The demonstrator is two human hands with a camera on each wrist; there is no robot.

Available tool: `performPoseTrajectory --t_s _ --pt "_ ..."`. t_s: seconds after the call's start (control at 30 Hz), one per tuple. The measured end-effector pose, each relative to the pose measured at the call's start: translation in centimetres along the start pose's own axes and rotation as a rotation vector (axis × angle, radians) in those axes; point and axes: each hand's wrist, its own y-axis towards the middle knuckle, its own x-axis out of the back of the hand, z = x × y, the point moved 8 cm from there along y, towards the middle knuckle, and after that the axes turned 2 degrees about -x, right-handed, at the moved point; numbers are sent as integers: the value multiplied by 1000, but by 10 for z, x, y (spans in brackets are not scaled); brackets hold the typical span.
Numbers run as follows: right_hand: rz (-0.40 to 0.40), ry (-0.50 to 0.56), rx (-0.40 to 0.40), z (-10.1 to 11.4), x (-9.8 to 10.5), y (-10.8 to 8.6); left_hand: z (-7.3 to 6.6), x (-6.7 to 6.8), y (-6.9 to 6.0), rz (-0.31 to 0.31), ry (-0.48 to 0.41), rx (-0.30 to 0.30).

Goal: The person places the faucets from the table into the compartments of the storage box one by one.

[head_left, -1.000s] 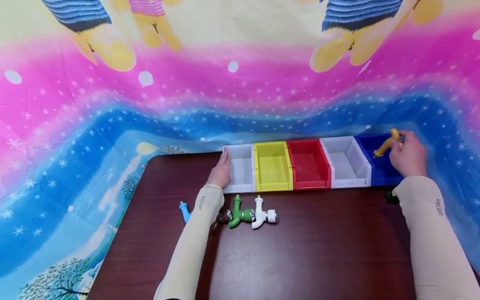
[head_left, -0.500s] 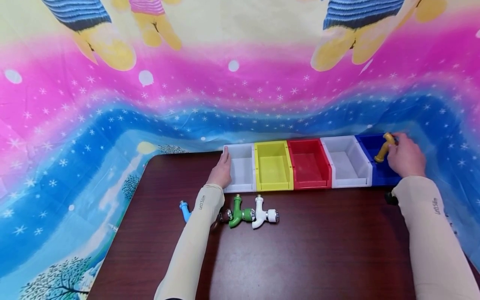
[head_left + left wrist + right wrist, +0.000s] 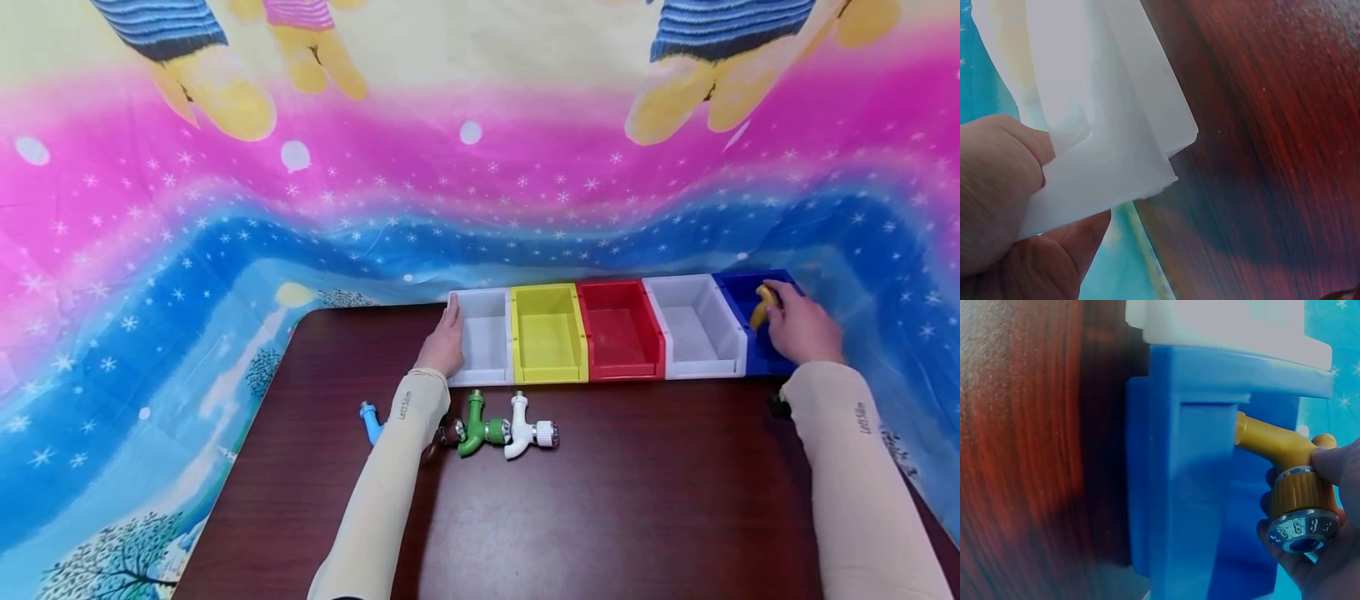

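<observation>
The right hand (image 3: 806,327) pinches a yellow tap (image 3: 762,306) over the blue bin (image 3: 750,287) at the row's right end. In the right wrist view, thumb and fingers close round the yellow tap (image 3: 1282,447) near its ribbed knob, and its spout end is at the inside of the blue bin (image 3: 1200,469). At the row's left end, the left hand (image 3: 442,340) holds the side wall of a white bin (image 3: 483,377). The left wrist view has the white bin wall (image 3: 1104,169) between the thumb and fingers of the left hand (image 3: 1022,206).
Between the end bins stand a yellow bin (image 3: 550,375), a red bin (image 3: 626,369) and another white bin (image 3: 705,367). Nearer lie blue (image 3: 371,423), green (image 3: 474,425) and white (image 3: 517,427) taps, plus a dark one partly behind the left sleeve. Something dark (image 3: 780,406) sits beside the right sleeve.
The right hand has lowered the yellow tap further into the blue bin and shifted slightly left and nearer, with the tap turning more upright. The left hand has stayed on the white bin.
</observation>
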Motion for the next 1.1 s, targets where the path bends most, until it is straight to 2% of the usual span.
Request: performPoseTrajectory --t_s 0.6,0.87,1.1 --pt "74 2 11 -7 -12 5 -1 0 -4 6 -12 0" --pt "80 -48 3 -10 -18 9 -1 -1 -2 -1 9 -8" --pt "59 -115 65 -5 -17 9 -1 1 -1 -12 1 -2"
